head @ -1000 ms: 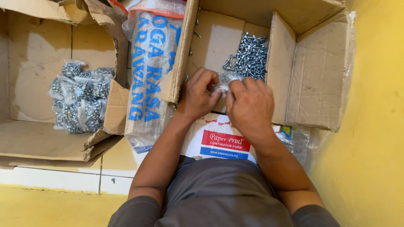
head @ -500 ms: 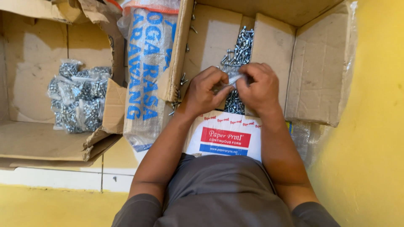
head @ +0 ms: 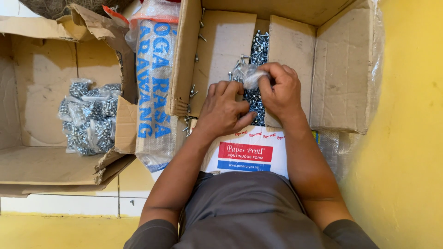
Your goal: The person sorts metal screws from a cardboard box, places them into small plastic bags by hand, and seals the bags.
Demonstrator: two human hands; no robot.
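Screws [head: 256, 99] lay loose in a silvery heap down the middle of the open cardboard box [head: 344, 69] in front of us, showing in the gap between its 2 inner flaps. Over that heap we held a small clear plastic bag [head: 251, 76], crumpled and pale, pinched at its top by our right hand [head: 281, 92], whose fingers were curled tight around it. Our left hand [head: 224, 108] sat just beside it, fingers bent and closed down near the bag's lower edge; we could not tell whether it gripped the bag or only touched it. A few stray screws lay scattered on the left inner flap. Against the near side of the box stood a white carton [head: 251, 152] with a red and blue label, just above our grey shirt. To the left, a woven plastic sack [head: 154, 87] with blue lettering leaned between this box and a 2nd open cardboard box [head: 32, 87]. In that one lay a pile of filled screw packets [head: 90, 117]. Yellow wall rose on the right.
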